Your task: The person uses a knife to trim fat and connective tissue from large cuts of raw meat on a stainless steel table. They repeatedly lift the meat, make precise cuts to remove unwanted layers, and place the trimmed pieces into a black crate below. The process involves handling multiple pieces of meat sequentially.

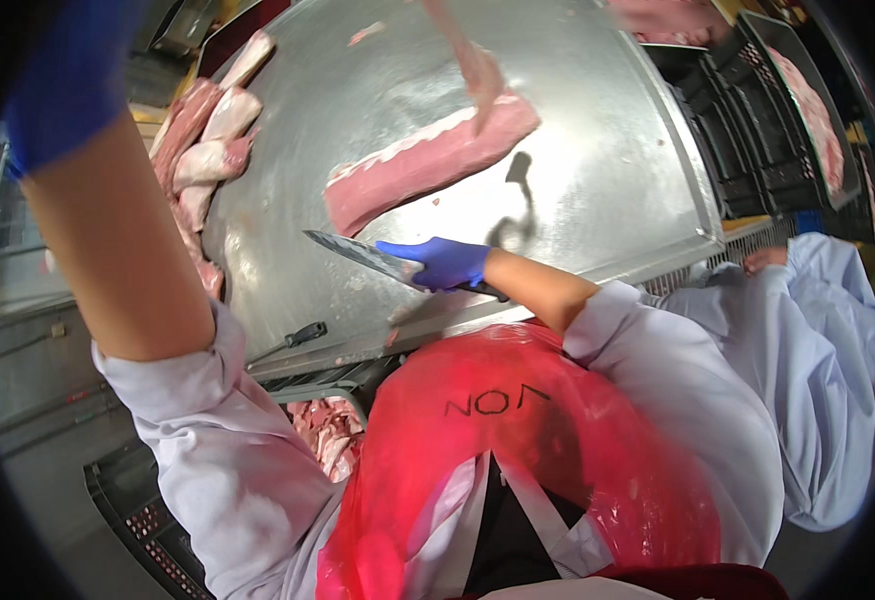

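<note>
My right hand [447,263], in a blue glove, grips a knife [352,247] by its black handle. The blade points left, just below a long pink pork loin [427,160] lying slantwise on the metal table. A thin strip of meat [472,65] reaches from the top edge of the view down to the loin's far right end; what holds its upper end, if anything, is out of view. My left arm is raised at the far left. The blue-gloved left hand [67,85] is cut off by the view's edge, its fingers hidden.
Several meat pieces [202,150] are heaped along the table's left side. A black-handled tool [305,334] lies at the near edge, above a bin of meat scraps [327,435]. Black crates [727,130] stand at the right, near another person's white sleeve [807,350].
</note>
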A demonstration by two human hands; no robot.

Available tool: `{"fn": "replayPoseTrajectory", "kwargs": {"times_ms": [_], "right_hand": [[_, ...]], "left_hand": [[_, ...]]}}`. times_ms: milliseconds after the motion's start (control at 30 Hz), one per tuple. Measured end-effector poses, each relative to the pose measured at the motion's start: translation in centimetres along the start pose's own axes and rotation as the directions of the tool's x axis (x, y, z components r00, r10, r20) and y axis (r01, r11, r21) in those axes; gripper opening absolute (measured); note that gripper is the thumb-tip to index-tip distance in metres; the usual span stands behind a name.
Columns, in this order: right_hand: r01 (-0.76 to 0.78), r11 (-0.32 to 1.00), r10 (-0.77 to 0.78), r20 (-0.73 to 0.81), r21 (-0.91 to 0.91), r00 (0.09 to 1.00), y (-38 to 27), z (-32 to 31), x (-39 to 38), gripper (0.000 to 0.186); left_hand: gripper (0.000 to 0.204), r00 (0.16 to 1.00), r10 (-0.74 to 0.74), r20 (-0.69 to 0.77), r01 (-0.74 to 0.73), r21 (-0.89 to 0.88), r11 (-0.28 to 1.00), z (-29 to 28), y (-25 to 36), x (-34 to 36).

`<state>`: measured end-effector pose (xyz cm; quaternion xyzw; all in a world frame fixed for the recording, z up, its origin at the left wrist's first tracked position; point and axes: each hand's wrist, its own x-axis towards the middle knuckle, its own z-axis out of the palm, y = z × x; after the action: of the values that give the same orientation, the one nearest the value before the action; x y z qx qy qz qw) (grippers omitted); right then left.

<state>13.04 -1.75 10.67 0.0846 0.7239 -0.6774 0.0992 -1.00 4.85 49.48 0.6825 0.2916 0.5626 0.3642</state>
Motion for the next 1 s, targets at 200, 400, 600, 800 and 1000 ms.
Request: {"fn": "replayPoseTrajectory", "kwargs": {"times_ms": [200, 400, 600, 800, 1000], "right_hand": [[-0.22, 0.974, 0.217, -0.055, -0.058, 0.975, 4.2, -3.3, -15.0, 0.071], [-0.281, 0.952, 0.303, -0.234, 0.121, 0.924, 9.7, -3.6, -24.9, 0.08], [-0.359, 0.933, 0.327, -0.352, -0.027, 0.877, 6.5, -5.3, -18.9, 0.069], [-0.339, 0.793, 0.192, -0.32, -0.507, 0.928, 11.4, -2.8, -11.9, 0.07], [-0.276, 0.787, 0.163, -0.246, -0.552, 0.956, 9.0, -3.2, -4.3, 0.076]], "left_hand": [[0.012, 0.733, -0.437, -0.521, 0.396, -0.195, 0.897, 0.1, -16.1, -20.8], [0.049, 0.712, -0.37, -0.596, 0.695, 0.672, 0.254, 5.8, -28.2, -41.1], [0.015, 0.666, -0.56, -0.492, 0.588, 0.809, -0.011, 11.0, -31.1, -40.2], [0.011, 0.652, -0.633, -0.419, 0.718, 0.609, 0.337, 14.5, -27.2, -37.4], [0.021, 0.627, -0.556, -0.545, 0.767, 0.557, 0.32, 11.9, -25.2, -36.8]]}}
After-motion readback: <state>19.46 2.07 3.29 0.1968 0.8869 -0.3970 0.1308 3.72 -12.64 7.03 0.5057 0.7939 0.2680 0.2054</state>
